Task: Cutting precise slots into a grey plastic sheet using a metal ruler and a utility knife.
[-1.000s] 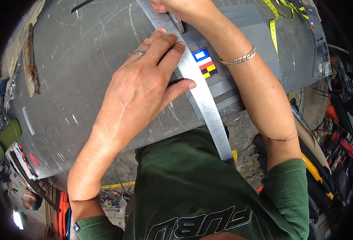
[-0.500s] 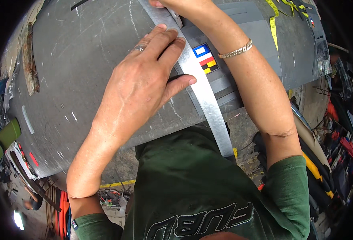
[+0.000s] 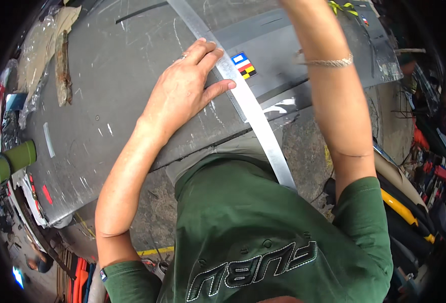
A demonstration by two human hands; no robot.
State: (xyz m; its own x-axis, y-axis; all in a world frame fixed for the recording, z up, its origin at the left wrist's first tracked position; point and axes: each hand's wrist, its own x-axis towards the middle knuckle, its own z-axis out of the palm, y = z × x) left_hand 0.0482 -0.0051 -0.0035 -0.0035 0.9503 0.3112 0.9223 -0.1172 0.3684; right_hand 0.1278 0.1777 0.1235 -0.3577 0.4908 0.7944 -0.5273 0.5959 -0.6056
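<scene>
My left hand (image 3: pixel 182 86) rests on a long flat metal straightedge (image 3: pixel 264 129), fingertips and thumb pressing on its face. The fingers are stretched and a little apart, not wrapped round it. The straightedge lies diagonally from the top edge down past the table's near edge, its lower end by my shirt. Just right of it is a small patch of blue, white, red, yellow and black blocks (image 3: pixel 244 66) on dark grey sheet material (image 3: pixel 276 48). My right forearm reaches up out of the picture, so that hand is hidden from view.
The dark grey worktable (image 3: pixel 117 86) is scratched. A rough wooden stick (image 3: pixel 63 73) and crumpled clear plastic (image 3: pixel 35 96) lie at its left, above a green cylinder (image 3: pixel 16 160). Yellow-green strap (image 3: pixel 343 8) lies at the far right. Rolls of material (image 3: pixel 402 204) stand beside me on the right.
My right hand has gone from the top of the straightedge to beyond the upper edge, its forearm swinging up and right. My left hand stays on the straightedge. The whole view has shifted.
</scene>
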